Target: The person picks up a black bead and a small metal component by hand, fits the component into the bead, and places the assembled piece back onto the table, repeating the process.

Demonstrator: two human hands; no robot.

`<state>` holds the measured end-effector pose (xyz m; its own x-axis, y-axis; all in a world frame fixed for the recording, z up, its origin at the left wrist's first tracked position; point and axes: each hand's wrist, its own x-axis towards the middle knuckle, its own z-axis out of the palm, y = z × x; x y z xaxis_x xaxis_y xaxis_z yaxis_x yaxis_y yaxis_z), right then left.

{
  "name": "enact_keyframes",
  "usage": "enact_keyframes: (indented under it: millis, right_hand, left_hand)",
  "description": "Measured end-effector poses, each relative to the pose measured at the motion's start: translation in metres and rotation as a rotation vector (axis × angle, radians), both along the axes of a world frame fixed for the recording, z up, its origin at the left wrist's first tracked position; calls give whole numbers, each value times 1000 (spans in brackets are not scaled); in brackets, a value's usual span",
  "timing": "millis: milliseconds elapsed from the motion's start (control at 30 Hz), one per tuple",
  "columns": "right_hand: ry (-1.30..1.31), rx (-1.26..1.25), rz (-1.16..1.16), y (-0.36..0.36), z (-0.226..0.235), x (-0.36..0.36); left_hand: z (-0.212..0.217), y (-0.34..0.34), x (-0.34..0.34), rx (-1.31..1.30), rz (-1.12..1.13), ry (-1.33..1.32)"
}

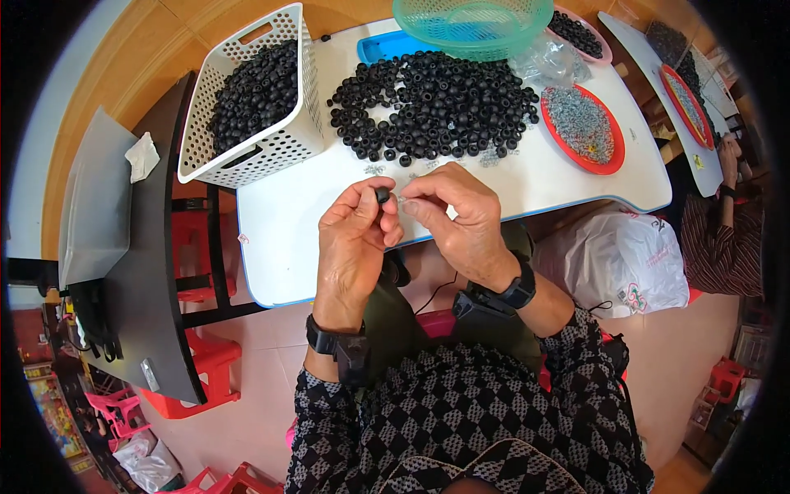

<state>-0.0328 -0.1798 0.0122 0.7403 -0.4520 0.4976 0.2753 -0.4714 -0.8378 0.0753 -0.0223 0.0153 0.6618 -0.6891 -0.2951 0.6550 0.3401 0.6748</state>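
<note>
Over the near part of the white table [284, 255], my left hand [344, 247] grips a small round black piece [382, 195] with a hole, between thumb and fingers. Close beside it, my right hand [465, 218] has thumb and forefinger pinched together. Something tiny and pale shows at those fingertips, too small to name. Beyond both hands spreads a heap of similar black pieces [461, 107]. Small clear bits [374, 170] are scattered along the heap's near edge.
A white perforated basket [309, 99] of black pieces stands at the left. To the right are a red plate [617, 156] of small clear pieces and a clear bag [553, 62]. A green colander [473, 41] sits at the back. Another person's hand [729, 156] shows at far right.
</note>
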Motion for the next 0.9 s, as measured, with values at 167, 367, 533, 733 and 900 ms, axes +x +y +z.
enact_keyframes:
  millis: [167,367,533,733,900]
  right_hand:
    - [-9,-30,-9,15,1,4]
    - [15,-88,-9,17,-2,3]
    - [-11,-89,21,19,1,3]
    - [97,146,0,27,3,-5]
    - [-49,-54,27,33,3,2]
  left_hand:
    - [-4,6,-11,64,62,-80]
    - [-1,13,-23,218,70,-300]
    - [-1,23,-20,176,32,-287]
    - [-19,34,-6,-64,-47,69]
    - [-16,35,-9,-46,4,85]
